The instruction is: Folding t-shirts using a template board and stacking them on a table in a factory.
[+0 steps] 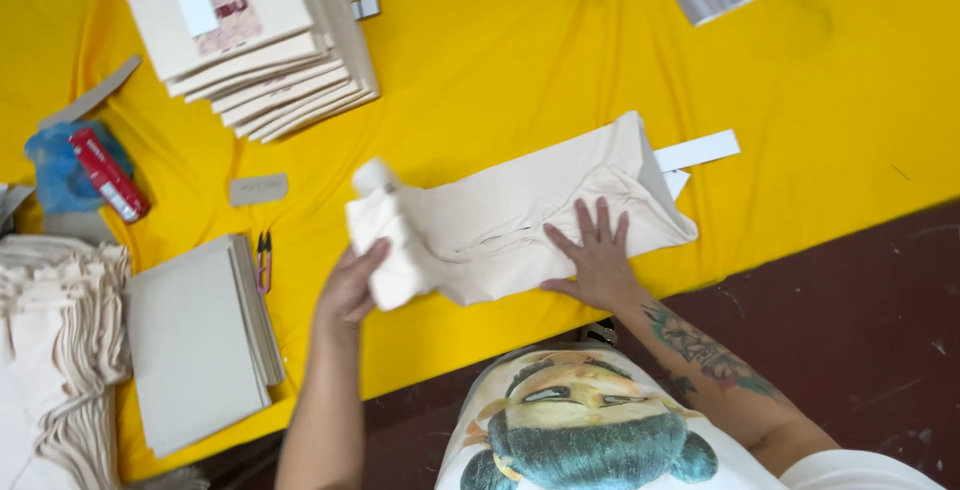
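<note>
Cream cotton cloth bag (520, 220) pinned flat by right hand (597, 255), fingers spread, steadying fold; left hand (350, 285), at 9 o'clock, fingers closed gripping lifted end.

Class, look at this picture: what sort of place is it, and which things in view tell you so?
Probably a small sewing or packing workshop for cloth bags. A stack of folded cream bags lies on the yellow-covered table, a pile of grey card sheets sits beside thread snips, and both hands fold another bag.
</note>
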